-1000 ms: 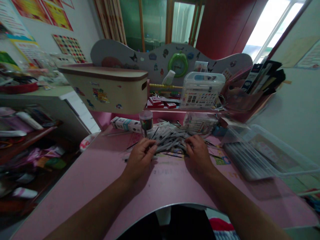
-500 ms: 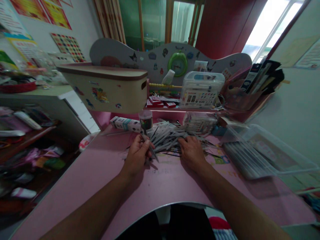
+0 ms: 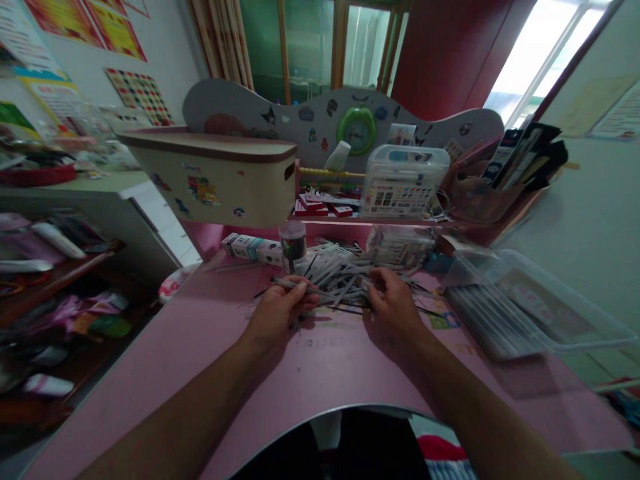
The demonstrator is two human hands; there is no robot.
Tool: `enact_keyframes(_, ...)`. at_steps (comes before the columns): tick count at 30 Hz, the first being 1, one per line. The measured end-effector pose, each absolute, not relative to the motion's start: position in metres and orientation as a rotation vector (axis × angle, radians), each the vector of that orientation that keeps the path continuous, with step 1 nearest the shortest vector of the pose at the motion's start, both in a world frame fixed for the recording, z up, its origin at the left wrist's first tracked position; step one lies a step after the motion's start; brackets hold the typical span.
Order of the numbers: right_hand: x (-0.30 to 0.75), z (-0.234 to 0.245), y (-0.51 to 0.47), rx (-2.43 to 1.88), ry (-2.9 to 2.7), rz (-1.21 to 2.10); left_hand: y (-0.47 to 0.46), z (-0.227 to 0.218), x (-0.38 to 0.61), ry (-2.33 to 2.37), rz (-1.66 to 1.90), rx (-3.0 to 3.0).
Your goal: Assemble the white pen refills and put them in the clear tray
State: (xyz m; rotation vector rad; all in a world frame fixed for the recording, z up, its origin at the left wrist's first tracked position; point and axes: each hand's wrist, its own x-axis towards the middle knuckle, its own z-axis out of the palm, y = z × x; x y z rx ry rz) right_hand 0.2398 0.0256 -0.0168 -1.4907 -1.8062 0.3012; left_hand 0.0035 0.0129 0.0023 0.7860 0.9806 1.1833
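A loose heap of slim grey-white pen-like sticks (image 3: 340, 267), with some thin dark ones among them, lies in the middle of the pink desk (image 3: 320, 373). At the heap's left side, my left hand (image 3: 283, 307) pinches one or more pen-like sticks (image 3: 310, 289) between thumb and fingers, lying nearly level and pointing right. My right hand (image 3: 393, 300) is at the right side of the heap, its thumb and fingers curled together; what they grip is hidden. Behind my left hand stands a clear cup (image 3: 293, 241) with dark contents.
An open clear plastic box (image 3: 555, 300) holding grey sticks sits on the right. A white carton (image 3: 253, 248) lies behind on the left. Along the raised shelf are a cream bin (image 3: 225, 180), a clear carry case (image 3: 405, 183) and a green clock (image 3: 357, 130).
The stick in my left hand has swung from steeply slanted to nearly level. My right hand has turned and lifted slightly, its fingers drawing together at the heap.
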Motion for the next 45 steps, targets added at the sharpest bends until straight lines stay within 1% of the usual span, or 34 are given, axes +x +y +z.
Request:
enact_keyframes(5,0.23,-0.003,0.011,-1.17,-1.758,0.718,0.017,0.003,0.003,0.924,1.247,0.663)
enact_keyframes(9,0.218,0.0,0.0,-1.116,-1.614,1.128,0.015,0.002,0.003,0.899,1.252,0.621)
enact_keyframes(11,0.215,-0.001,-0.002,-1.097,-1.569,1.234,0.015,0.002,0.003,0.889,1.248,0.62)
enact_keyframes(21,0.215,-0.011,-0.001,-1.138,-1.642,1.098,0.011,0.006,0.008,0.878,1.182,0.617)
enact_keyframes(24,0.214,-0.013,0.0,-1.135,-1.66,1.113,0.009,0.004,0.008,0.885,1.137,0.621)
enact_keyframes(32,0.21,-0.003,-0.005,-1.187,-1.731,1.049,0.012,-0.002,0.008,0.905,1.114,0.639)
enact_keyframes(40,0.206,-0.001,-0.008,-1.173,-1.736,1.058,0.01,-0.002,0.011,0.949,1.12,0.684)
enact_keyframes(45,0.208,-0.003,-0.006,-1.14,-1.734,1.121,0.012,-0.003,0.008,0.943,1.108,0.722)
